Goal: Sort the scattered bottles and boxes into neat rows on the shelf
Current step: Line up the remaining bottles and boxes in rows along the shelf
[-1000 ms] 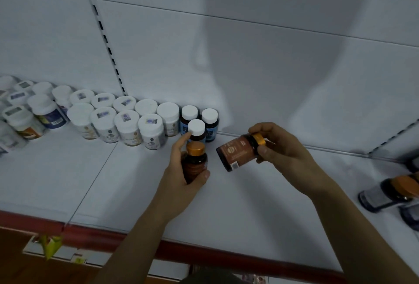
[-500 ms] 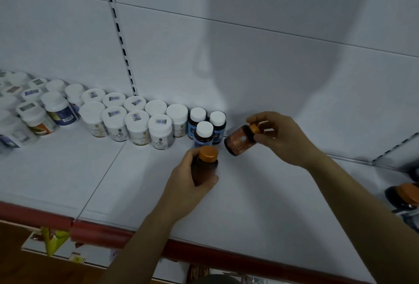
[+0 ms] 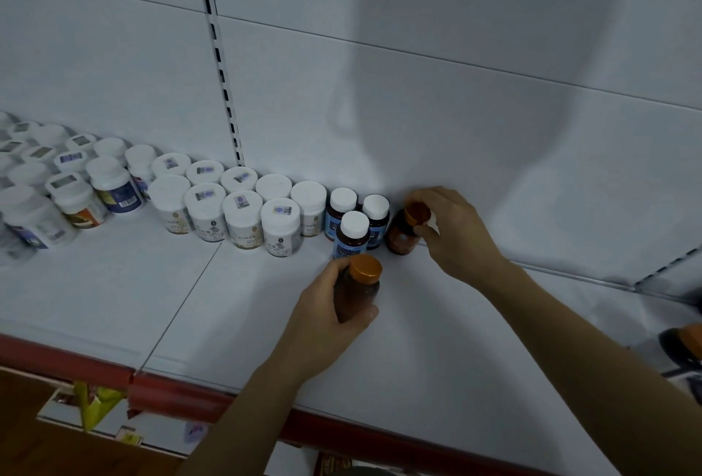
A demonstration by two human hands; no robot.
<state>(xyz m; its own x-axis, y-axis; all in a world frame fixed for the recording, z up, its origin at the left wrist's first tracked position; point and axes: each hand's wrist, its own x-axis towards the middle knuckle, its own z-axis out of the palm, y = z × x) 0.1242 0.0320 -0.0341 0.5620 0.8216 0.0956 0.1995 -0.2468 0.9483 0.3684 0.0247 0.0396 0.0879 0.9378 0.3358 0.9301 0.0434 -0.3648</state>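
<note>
Front bottle (image 3: 357,295), orange-capped, upright on the shelf (image 3: 456,346), left hand (image 3: 323,323) gripping it, just before the blue-label bottles (image 3: 354,234), back bottle (image 3: 400,238) beside them by the wall, right hand (image 3: 454,234) pinching its cap, white jars (image 3: 243,219) in rows leftward

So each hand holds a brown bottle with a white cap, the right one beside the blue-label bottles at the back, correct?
Not quite: the caps are orange, not white. The head view shows the left hand gripping the front brown bottle and the right hand holding the rear brown bottle beside the blue-label bottles at the back.
</note>
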